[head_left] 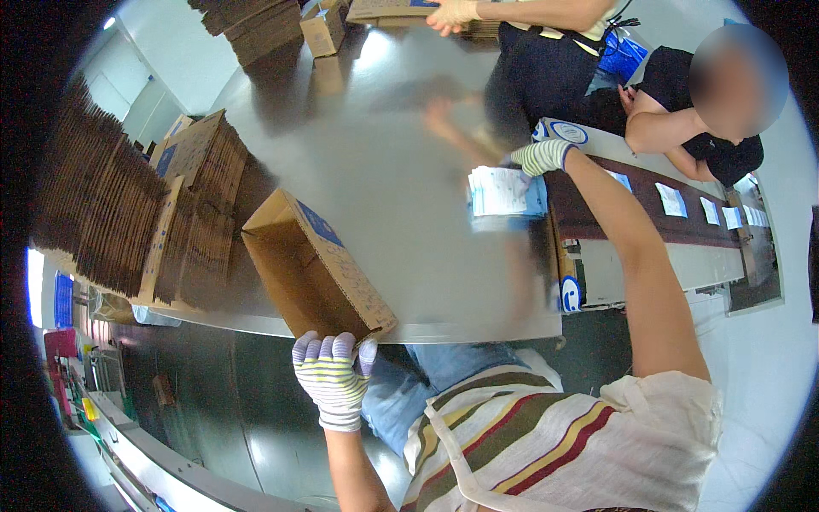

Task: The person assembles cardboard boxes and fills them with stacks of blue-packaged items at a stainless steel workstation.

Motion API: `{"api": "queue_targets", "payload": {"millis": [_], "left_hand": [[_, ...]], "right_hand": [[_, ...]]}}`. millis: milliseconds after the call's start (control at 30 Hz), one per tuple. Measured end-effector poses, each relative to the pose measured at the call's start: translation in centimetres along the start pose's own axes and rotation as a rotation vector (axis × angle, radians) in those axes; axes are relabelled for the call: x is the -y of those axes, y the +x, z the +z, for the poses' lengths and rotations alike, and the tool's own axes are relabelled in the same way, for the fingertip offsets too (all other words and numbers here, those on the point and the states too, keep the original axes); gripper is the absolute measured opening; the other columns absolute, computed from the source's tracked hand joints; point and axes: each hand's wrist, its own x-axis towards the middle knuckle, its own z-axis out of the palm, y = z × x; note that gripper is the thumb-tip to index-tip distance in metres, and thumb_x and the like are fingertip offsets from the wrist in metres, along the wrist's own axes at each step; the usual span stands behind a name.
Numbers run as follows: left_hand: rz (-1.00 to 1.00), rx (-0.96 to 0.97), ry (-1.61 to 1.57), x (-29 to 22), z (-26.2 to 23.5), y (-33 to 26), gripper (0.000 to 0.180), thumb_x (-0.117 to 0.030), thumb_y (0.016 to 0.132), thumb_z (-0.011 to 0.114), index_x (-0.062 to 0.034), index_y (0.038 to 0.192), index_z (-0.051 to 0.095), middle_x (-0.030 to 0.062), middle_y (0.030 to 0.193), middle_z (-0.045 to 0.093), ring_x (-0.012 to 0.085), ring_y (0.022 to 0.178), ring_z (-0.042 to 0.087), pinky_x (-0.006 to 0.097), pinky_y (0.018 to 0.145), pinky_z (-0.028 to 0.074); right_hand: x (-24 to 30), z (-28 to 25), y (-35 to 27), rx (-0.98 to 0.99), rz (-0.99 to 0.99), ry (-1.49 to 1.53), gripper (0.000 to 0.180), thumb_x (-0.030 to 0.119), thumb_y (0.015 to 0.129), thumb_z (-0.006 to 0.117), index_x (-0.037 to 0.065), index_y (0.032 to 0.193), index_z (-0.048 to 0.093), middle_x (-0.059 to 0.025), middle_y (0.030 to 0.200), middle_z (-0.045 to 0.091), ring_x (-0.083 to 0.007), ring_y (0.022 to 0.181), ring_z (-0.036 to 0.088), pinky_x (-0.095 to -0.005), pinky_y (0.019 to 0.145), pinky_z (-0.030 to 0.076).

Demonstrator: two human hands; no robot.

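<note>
My left hand (331,374), in a striped knit glove, grips the near corner of an open brown cardboard box (311,266) that lies tilted on the shiny metal table (384,171). My right hand (539,157), also gloved, reaches far forward and rests on the stack of white and blue packets (505,191) at the table's right side. Whether its fingers hold a packet is unclear.
Flattened cardboard boxes stand in stacks (119,213) along the left. More cartons (281,26) sit at the far end. A conveyor (674,213) with white packets runs at right. Two other people (682,111) work across the table; one gloved hand (452,15) holds a box.
</note>
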Motion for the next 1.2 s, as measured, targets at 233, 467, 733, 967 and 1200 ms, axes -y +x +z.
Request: {"api": "queue_targets", "payload": {"millis": [233,467,733,967,1200], "left_hand": [[-0.054,0.001,-0.007,0.1,-0.4,-0.7,0.024,-0.031,0.076,0.069,-0.0136,0.081,0.054,0.003,0.069,0.053,0.0266,0.075,0.054,0.042,0.082,0.042],[-0.015,-0.035,-0.02,-0.3,0.3,-0.2,0.026,-0.032,0.075,0.071,-0.013,0.081,0.054,0.004,0.067,0.051,0.0258,0.07,0.053,0.041,0.08,0.043],[0.036,-0.043,0.038,-0.7,-0.8,1.1,0.026,-0.034,0.073,0.071,-0.0138,0.074,0.054,0.002,0.064,0.05,0.0211,0.063,0.053,0.038,0.082,0.045],[0.026,0.084,0.064,-1.0,0.0,0.2,0.023,-0.029,0.079,0.065,-0.0096,0.083,0.055,0.0041,0.071,0.056,0.0183,0.062,0.055,0.033,0.064,0.041],[-0.012,0.061,-0.023,-1.6,-0.4,-0.1,0.02,-0.026,0.08,0.065,-0.0088,0.087,0.057,0.0051,0.074,0.059,0.0198,0.065,0.058,0.035,0.069,0.045]], "right_hand": [[10.6,6.6,-1.8,-0.391,-0.012,-0.521,0.06,0.04,0.067,0.073,-0.006,0.103,0.059,-0.0251,0.099,0.062,-0.0346,0.087,0.06,-0.0441,0.083,0.047],[18.2,14.3,-5.3,-0.896,-0.627,-0.444,0.035,0.019,0.08,0.056,0.015,0.115,0.054,-0.0054,0.114,0.059,-0.0229,0.111,0.053,-0.0417,0.099,0.038],[27.1,8.1,-4.1,-1.094,-1.062,0.14,0.028,0.026,0.081,0.064,0.018,0.108,0.061,-0.0047,0.118,0.06,-0.0221,0.113,0.055,-0.0427,0.099,0.04],[35.5,4.4,0.0,-0.947,-1.07,0.411,0.032,0.033,0.085,0.061,0.017,0.112,0.066,-0.0047,0.116,0.063,-0.0225,0.109,0.058,-0.0359,0.098,0.042],[31.9,6.3,2.3,-0.512,-0.956,0.439,0.037,0.035,0.086,0.059,0.016,0.117,0.06,-0.0044,0.118,0.06,-0.0187,0.113,0.053,-0.0398,0.11,0.023]]}}
